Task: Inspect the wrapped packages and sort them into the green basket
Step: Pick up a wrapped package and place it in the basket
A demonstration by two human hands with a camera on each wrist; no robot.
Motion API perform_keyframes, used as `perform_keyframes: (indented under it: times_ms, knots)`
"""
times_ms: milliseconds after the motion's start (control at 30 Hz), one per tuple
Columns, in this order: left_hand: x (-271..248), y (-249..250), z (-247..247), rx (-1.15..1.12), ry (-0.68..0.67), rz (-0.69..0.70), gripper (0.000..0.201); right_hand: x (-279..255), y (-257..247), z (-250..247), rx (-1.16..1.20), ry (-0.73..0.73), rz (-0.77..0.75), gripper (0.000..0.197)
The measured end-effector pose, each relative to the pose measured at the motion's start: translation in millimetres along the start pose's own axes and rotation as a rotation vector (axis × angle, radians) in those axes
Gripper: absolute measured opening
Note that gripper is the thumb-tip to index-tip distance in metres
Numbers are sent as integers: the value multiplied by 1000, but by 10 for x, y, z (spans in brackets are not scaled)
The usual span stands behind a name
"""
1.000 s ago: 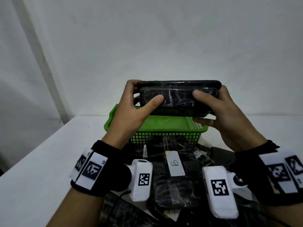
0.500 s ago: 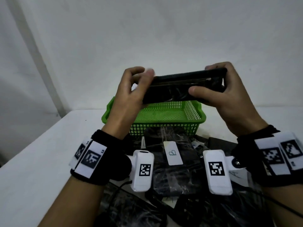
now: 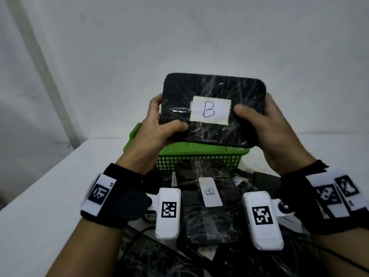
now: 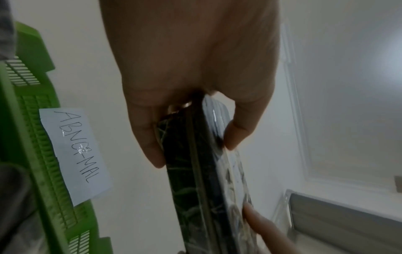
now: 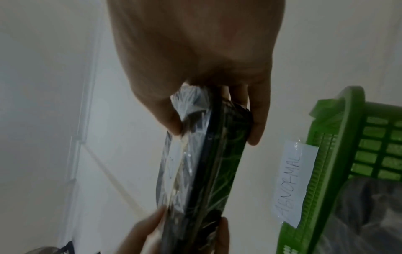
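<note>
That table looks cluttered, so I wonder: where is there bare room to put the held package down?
Bare tabletop lies left of the green basket and the left hand. More shows right of the basket, beyond the right hand. Nearer than the basket it is crowded: wrapped packages fill it. The held package hides most of the basket's inside.

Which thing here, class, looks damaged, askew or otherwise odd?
Nothing is plainly damaged. The held package, gripped by the left hand and right hand, has crinkled wrap but an intact "B" label. The basket note has an overwritten letter.
</note>
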State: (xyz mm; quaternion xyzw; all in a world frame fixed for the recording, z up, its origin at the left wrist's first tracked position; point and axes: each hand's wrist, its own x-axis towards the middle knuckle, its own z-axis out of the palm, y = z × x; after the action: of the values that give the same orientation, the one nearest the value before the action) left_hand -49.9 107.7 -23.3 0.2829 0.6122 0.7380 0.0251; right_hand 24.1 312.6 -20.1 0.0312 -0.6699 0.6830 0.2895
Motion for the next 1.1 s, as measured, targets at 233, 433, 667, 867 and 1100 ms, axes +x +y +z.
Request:
perform_keyframes:
  times_ms: [233,433,667,867,1100]
  knots:
    - [-16,-32,103,54,90,-21,46,-15,47,-25,-152,22,-118,34]
    - [-52,95,85,-142,36,-109,49,-17,5,-51,-97,2,-93,53]
    - [-117,167,41,-275,-112,-290,59,3,97,-98,-264,-33,-131,46]
    - [-159,137,237,-61,-184,-155,60,-73,24,-20,-407,-12,-164,72]
    - [-163,162,216,61,-176,-79,41,-120,16,-33,-229,-514,-137,123]
